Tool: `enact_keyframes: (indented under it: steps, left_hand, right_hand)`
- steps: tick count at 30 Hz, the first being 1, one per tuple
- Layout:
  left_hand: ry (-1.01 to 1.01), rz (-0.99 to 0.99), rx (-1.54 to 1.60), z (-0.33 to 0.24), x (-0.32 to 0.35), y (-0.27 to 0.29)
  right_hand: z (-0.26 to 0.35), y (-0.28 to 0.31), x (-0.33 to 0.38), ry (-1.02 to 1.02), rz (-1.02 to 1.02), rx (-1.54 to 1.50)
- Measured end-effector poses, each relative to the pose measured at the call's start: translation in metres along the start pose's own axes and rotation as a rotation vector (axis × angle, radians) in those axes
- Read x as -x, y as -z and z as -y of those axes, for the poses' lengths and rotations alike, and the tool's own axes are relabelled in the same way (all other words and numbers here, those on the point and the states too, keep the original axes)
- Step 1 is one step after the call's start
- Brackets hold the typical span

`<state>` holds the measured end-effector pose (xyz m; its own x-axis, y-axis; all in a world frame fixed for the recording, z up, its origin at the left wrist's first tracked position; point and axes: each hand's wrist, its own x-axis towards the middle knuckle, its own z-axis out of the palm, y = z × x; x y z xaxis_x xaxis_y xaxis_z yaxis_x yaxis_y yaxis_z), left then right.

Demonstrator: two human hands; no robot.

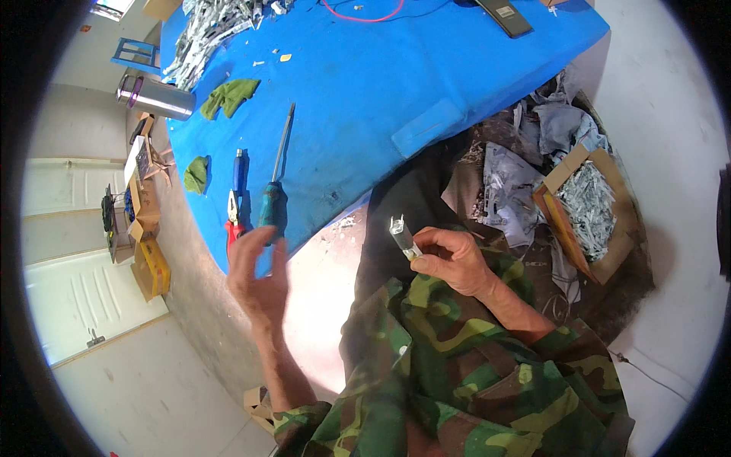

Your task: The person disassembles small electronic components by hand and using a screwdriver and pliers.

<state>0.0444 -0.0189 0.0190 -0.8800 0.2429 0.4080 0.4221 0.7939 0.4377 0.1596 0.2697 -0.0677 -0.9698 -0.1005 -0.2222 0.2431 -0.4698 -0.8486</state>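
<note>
My right hand [454,260] pinches a small grey metal part with pale prongs at its top [400,235], held up above my lap; its exact kind I cannot make out. At the near left corner of the blue-covered table [335,114], my left hand [259,278] hovers slightly blurred, thumb and fingers apart. Just beyond its fingertips lies a screwdriver [272,204] with a teal handle and a long shaft pointing away. Red-and-blue-handled pliers [234,199] lie left of the screwdriver, their near end close to my left fingers.
Green gloves or cloth pieces [230,97] and a steel flask [160,97] are at the table's left. Behind them rises a heap of metal strips [202,46]. A phone [504,17] lies far right. To my right, a cardboard box [588,209] holds many small metal pieces.
</note>
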Motion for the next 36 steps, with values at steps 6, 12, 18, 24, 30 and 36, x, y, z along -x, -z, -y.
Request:
enact_keyframes:
  steps: [6, 12, 18, 24, 30, 36]
  left_hand:
    - [-0.123, 0.310, 0.400, -0.080, -0.009, -0.022]
    - [-0.007, 0.449, 0.558, -0.085, -0.009, -0.025]
    - [0.024, 0.475, 0.688, -0.089, -0.008, -0.029]
    - [-0.114, 0.432, 0.505, -0.096, -0.004, -0.030]
    - [-0.130, 0.468, 0.415, -0.104, -0.001, -0.029]
    - [-0.072, 0.533, 0.493, -0.109, 0.007, -0.028]
  right_hand:
    - [0.006, 0.003, 0.003, -0.036, 0.122, 0.105]
    - [0.010, 0.004, 0.004, -0.032, 0.222, 0.033]
    - [0.014, 0.008, 0.003, 0.015, 0.282, 0.101]
    - [0.017, 0.010, 0.005, -0.055, 0.303, 0.047]
    - [0.023, 0.000, 0.006, -0.042, 0.286, -0.016]
    - [0.021, -0.007, 0.007, 0.011, 0.220, 0.090]
